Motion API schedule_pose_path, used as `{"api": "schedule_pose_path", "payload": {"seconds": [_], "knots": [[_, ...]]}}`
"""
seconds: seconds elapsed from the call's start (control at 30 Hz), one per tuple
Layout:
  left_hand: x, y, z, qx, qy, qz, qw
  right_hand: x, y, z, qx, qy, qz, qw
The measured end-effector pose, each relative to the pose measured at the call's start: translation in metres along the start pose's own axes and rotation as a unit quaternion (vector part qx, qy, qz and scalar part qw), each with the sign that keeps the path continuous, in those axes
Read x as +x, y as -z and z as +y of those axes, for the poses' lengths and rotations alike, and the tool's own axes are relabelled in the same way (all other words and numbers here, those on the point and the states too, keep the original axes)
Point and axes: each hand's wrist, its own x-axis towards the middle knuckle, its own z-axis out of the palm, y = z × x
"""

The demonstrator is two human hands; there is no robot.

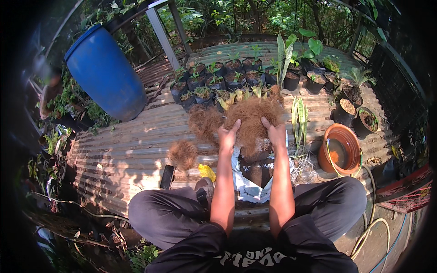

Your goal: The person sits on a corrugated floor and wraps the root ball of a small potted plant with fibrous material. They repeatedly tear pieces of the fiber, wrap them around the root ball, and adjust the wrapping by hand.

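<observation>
My left hand [227,134] and my right hand [275,132] grip either side of a bundle of brown fibre [252,111], thumbs pressed onto it. The bundle is held over an open white sack [265,193] containing dark material [255,170]. Another fibre clump [202,123] lies left of the bundle, and a smaller one [182,154] is nearer me. A dark phone [167,176] and a yellow leaf [207,172] lie beside my left leg. Long pale-green leaves [299,123] lie just right of my right hand.
Rows of black-bagged seedlings [232,75] and pots [366,123] line the back of the corrugated metal sheet [104,159]. An orange bucket [325,159] with a hose [382,220] stands at right, near a red crate [409,191]. A blue barrel [104,68] stands at back left.
</observation>
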Motion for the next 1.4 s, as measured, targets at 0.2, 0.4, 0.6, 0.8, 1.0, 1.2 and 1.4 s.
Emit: {"api": "schedule_pose_path", "payload": {"seconds": [0.2,0.4,0.6,0.8,1.0,1.2,1.4], "knots": [[-0.002,0.006,0.012,-0.001,0.046,-0.028,0.999,-0.004,0.008,-0.016,-0.031,0.021,0.014,0.999],[0.002,0.056,0.010,-0.197,0.191,-0.178,0.945,-0.004,0.029,-0.024,-0.123,0.014,-0.114,0.986],[-0.006,0.028,0.022,0.089,0.095,-0.185,0.974,-0.003,0.023,-0.031,-0.170,-0.012,-0.193,0.966],[0.027,0.059,-0.019,0.041,0.076,-0.042,0.995,0.002,0.026,-0.016,-0.141,-0.042,-0.169,0.975],[-0.015,0.026,0.033,0.051,0.142,0.012,0.988,0.016,0.049,0.001,-0.146,-0.085,-0.177,0.970],[0.003,0.061,-0.002,-0.361,0.143,-0.155,0.908,0.010,0.039,-0.009,-0.112,-0.060,-0.130,0.983],[0.018,0.046,-0.053,-0.353,-0.022,-0.171,0.919,0.001,0.009,-0.005,0.015,-0.079,-0.177,0.981]]}}
